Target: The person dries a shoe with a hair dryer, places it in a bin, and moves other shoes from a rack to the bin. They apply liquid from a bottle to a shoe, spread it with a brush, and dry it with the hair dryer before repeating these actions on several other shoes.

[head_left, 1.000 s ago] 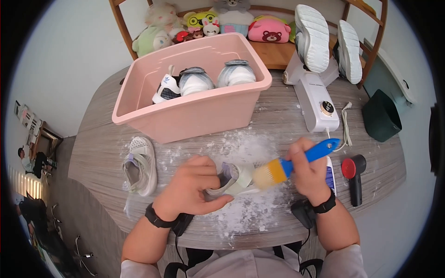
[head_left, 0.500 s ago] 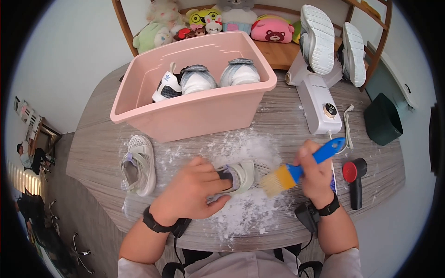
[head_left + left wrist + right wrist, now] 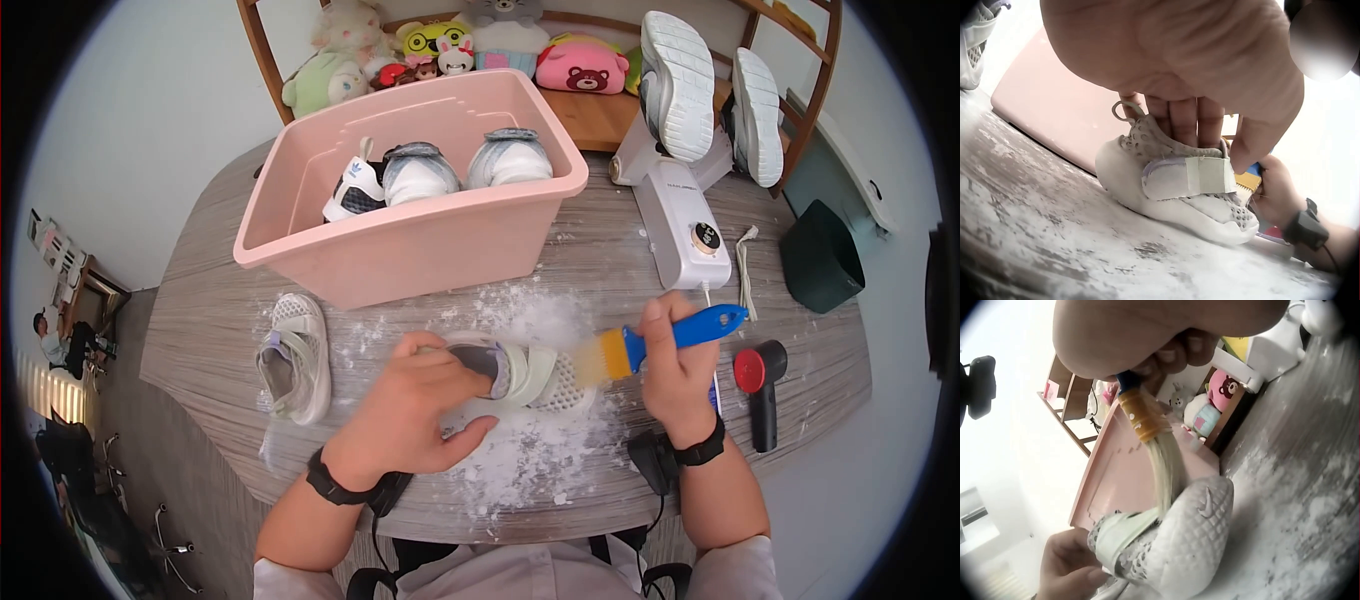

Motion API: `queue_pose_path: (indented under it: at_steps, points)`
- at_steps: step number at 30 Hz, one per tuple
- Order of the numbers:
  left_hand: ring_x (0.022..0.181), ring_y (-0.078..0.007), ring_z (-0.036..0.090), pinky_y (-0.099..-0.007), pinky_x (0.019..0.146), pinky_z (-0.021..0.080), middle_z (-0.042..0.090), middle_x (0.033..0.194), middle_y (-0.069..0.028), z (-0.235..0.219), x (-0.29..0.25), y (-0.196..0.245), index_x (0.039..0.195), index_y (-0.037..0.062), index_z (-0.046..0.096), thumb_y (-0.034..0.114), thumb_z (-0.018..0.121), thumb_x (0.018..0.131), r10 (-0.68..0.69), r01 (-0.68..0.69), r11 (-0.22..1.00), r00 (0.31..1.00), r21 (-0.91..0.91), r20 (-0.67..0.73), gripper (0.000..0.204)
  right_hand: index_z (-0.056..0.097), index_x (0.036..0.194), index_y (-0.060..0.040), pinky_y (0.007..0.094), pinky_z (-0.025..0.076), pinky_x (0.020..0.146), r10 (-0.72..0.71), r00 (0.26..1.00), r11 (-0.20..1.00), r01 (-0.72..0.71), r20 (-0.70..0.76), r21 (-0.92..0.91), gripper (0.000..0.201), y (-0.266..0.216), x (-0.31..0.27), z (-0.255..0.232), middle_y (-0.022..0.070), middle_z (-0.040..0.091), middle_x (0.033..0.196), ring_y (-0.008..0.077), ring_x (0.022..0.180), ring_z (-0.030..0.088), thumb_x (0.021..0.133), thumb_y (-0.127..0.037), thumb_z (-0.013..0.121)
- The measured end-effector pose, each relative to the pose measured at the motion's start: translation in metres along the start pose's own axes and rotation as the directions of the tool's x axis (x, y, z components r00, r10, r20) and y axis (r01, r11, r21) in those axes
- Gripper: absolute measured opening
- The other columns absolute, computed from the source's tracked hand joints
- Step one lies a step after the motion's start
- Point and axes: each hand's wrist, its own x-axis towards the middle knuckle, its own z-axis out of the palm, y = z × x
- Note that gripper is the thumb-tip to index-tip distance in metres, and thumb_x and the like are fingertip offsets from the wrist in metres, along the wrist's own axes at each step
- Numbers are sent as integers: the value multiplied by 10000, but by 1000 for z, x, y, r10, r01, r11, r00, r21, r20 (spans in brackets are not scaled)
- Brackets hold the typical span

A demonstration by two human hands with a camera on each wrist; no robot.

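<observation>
Left hand (image 3: pixel 400 415), fingers hooked inside the opening of a pale strapped shoe (image 3: pixel 527 378) on the powder-dusted table (image 3: pixel 210 270); right hand (image 3: pixel 680 375), pinching a blue-handled brush (image 3: pixel 705 326), bristles at the toe; beyond, pink bin (image 3: pixel 410 252) holding footwear

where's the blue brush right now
In the head view, the brush is in the right hand, right of centre over the table, with its bristles by the toe of the shoe that the left hand holds.
</observation>
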Motion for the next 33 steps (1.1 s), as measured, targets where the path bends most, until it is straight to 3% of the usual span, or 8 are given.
queue_pose_path:
  at_steps: [6, 9, 12, 15, 16, 21, 26, 33]
  points:
    - [720, -242, 615, -375, 935, 431, 655, 766, -60, 3, 0, 3, 975, 57, 734, 236, 907, 736, -66, 65, 998, 995, -19, -69, 345, 581, 805, -41, 259, 406, 607, 181, 981, 955, -192, 69, 225, 323, -7, -1, 5, -10, 551, 724, 70, 670, 484, 1080, -211, 592]
    - [709, -247, 609, -377, 932, 432, 648, 742, -53, 5, -3, 6, 922, 61, 738, 277, 927, 729, -119, 120, 993, 989, 4, -92, 345, 575, 810, -45, 250, 402, 619, 30, 999, 998, -28, 32, -54, 320, 0, -1, 1, -19, 550, 738, 62, 689, 489, 1081, -214, 592]
    - [728, -243, 624, -387, 947, 427, 655, 743, -52, 3, -1, 4, 843, 64, 730, 296, 938, 721, -121, 122, 992, 992, 34, -43, 334, 588, 792, -46, 250, 392, 618, 192, 981, 936, -178, -16, 305, 325, -8, 0, 2, -31, 541, 732, 62, 689, 492, 1069, -215, 609]
    - [843, -228, 669, -426, 1006, 413, 682, 781, -41, 7, -2, 2, 788, 75, 717, 266, 933, 727, -85, 85, 996, 996, 10, -35, 296, 603, 790, -44, 252, 397, 617, 305, 914, 895, -371, 266, 248, 312, -8, 1, -2, -38, 537, 725, 63, 680, 487, 1061, -200, 610]
    - [919, -225, 676, -450, 1034, 401, 693, 805, -32, 7, 0, 2, 782, 80, 714, 253, 934, 725, -47, 47, 999, 998, 6, -53, 286, 617, 806, -44, 247, 392, 603, 212, 934, 945, -272, 289, 184, 288, -4, 1, 0, -41, 541, 727, 59, 670, 491, 1054, -189, 608]
    - [1089, -232, 670, -503, 1086, 380, 722, 887, -10, 7, -3, -4, 770, 87, 707, 226, 941, 707, -1, 5, 1000, 994, 29, -111, 280, 612, 799, -41, 250, 384, 589, 201, 964, 941, -239, 172, 239, 293, -3, 2, -5, -33, 542, 716, 63, 667, 490, 1049, -193, 611]
    - [1041, -251, 637, -496, 1049, 384, 733, 1021, -28, 2, -4, -14, 822, 92, 722, 215, 910, 738, 8, -14, 992, 999, -123, -51, 240, 607, 799, -47, 241, 372, 585, 266, 932, 847, -347, 244, 403, 298, 1, -2, -1, -30, 556, 724, 57, 668, 479, 1049, -210, 607]
    - [863, -294, 619, -411, 821, 480, 703, 888, -111, 1, -12, -24, 817, 26, 701, 147, 885, 751, -157, 141, 959, 987, -247, -44, 230, 639, 853, -55, 221, 382, 559, 260, 947, 883, -312, 188, 351, 314, -1, 0, -1, -21, 608, 766, 48, 643, 522, 1080, -265, 587]
